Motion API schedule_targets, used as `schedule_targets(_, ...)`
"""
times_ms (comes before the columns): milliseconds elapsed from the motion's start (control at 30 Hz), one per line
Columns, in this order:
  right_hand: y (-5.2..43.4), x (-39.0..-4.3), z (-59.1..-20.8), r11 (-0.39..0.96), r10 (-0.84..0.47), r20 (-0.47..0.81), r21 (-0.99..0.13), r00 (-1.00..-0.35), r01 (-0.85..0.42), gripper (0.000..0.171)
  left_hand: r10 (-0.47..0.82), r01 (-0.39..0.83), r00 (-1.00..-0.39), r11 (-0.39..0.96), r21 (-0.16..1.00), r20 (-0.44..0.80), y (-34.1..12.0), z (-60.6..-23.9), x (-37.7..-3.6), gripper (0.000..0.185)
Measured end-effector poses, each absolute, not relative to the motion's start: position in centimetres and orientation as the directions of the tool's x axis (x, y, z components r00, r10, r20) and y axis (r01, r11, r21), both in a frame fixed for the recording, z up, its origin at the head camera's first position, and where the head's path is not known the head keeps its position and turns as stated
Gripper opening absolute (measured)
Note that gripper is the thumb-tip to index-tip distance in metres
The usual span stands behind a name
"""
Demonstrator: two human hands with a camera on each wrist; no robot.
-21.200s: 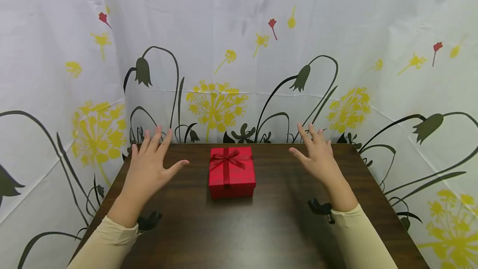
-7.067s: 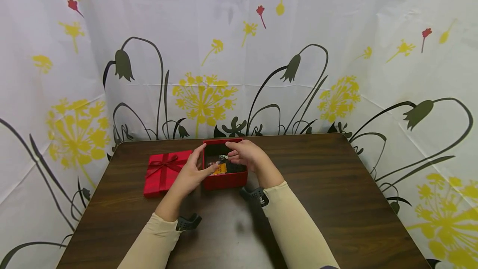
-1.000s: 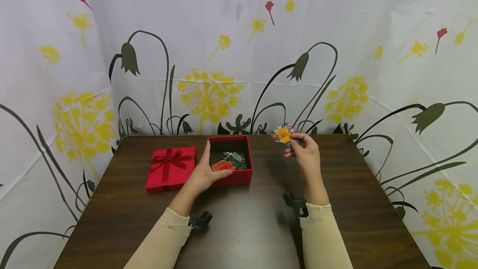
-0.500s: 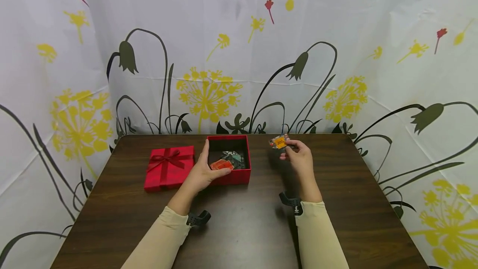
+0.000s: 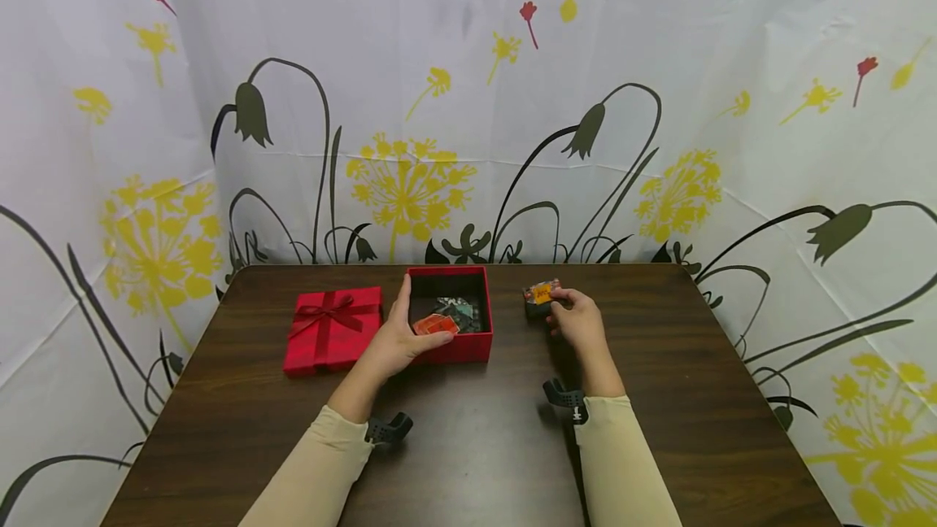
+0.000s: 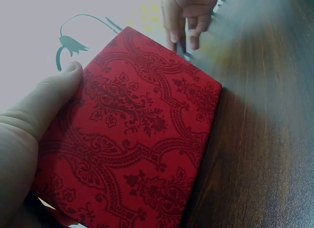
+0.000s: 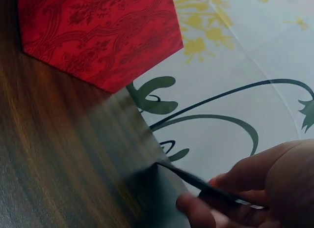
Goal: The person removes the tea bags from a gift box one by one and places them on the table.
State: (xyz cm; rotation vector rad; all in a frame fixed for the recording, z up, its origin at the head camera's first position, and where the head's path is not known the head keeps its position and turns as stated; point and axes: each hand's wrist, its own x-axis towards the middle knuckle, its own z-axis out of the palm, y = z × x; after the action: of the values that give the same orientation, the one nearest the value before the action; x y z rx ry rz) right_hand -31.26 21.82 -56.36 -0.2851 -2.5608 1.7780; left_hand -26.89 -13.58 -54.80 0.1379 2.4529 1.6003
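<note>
The left hand (image 5: 398,340) gripped the near left corner of the open red box (image 5: 479,346), thumb along its near wall, fingers up the left side. The right hand (image 5: 578,322) pinched a small orange packet (image 5: 541,293) low over the table (image 5: 659,397), just right of the box. The ribboned lid (image 5: 333,328) lay left of the box; more packets (image 5: 448,317) sat inside.

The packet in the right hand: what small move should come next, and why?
Probably the right hand should let go of the packet and go to the box. The packet looks low at the table, to the right of the box, though contact is unclear. The left hand grips the box, and more packets lie inside.
</note>
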Motion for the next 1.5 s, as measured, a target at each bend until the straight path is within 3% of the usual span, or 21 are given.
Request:
schedule_targets(133,22.0,-31.3,-56.8,0.570,0.117,-0.079,-0.811,-0.990,0.132,0.033,0.194,-0.038,-0.973,0.411,0.911,-0.128,-13.6,-54.8,-26.9,0.137)
schedule_targets(267,21.9,-31.4,-57.1,0.691,0.043,-0.069,-0.718,-0.997,0.079,0.036,0.201,-0.029,-0.972,0.413,0.910,-0.123,-13.7,-54.8,-26.9,0.134)
schedule_targets(533,21.7,-31.0,-56.5,0.742,0.055,-0.048,-0.667,-0.997,0.073,0.035,0.209,-0.017,-0.971,0.432,0.902,-0.118,-13.8,-54.9,-27.0,0.137)
schedule_targets(800,20.9,-31.1,-56.9,0.757,-0.088,-0.005,-0.650,-0.996,-0.064,0.044,0.195,-0.022,-0.974,0.433,0.901,-0.117,-13.7,-54.8,-27.1,0.134)
schedule_targets(1500,21.0,-31.2,-57.5,0.754,-0.162,-0.045,-0.650,-0.986,-0.095,0.049,0.197,-0.027,-0.973,0.429,0.903,-0.123,-13.6,-54.9,-27.0,0.132)
